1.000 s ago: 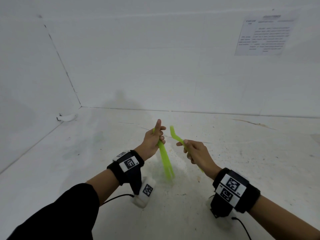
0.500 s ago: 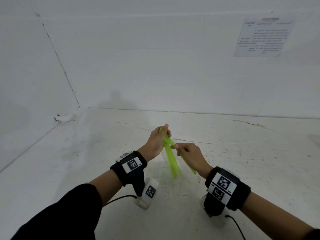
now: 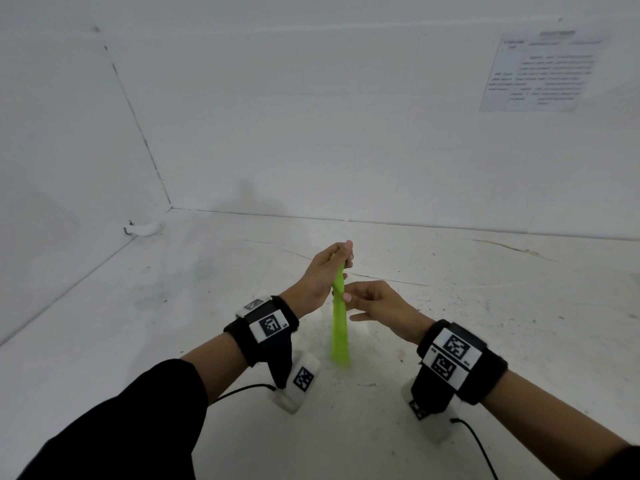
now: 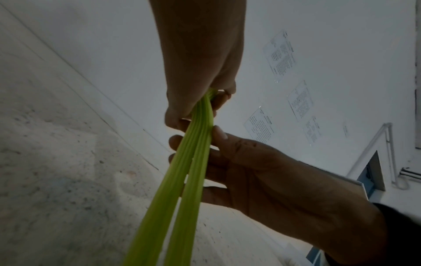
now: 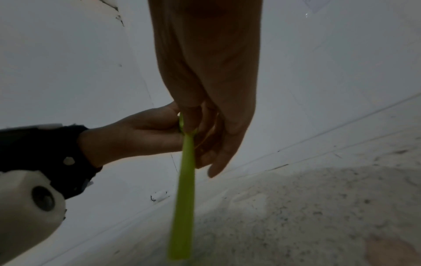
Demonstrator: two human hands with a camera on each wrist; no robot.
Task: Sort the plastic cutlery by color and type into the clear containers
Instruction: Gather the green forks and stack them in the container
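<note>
Two lime-green cutlery handles [image 3: 339,327] hang side by side above the white bench [image 3: 485,341] — their upper ends gripped in the curled fingers [image 4: 180,115] of the left hand [image 3: 320,278]. The right hand [image 3: 381,304] touches them just below, fingers loosely extended, not grasping.

Ribbed green plastic cutlery [image 4: 196,149]; scuffed matt floor [image 3: 485,341].

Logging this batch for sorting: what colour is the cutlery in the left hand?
Lime green cutlery, gripped by the left hand; clearest in the left wrist view.
</note>
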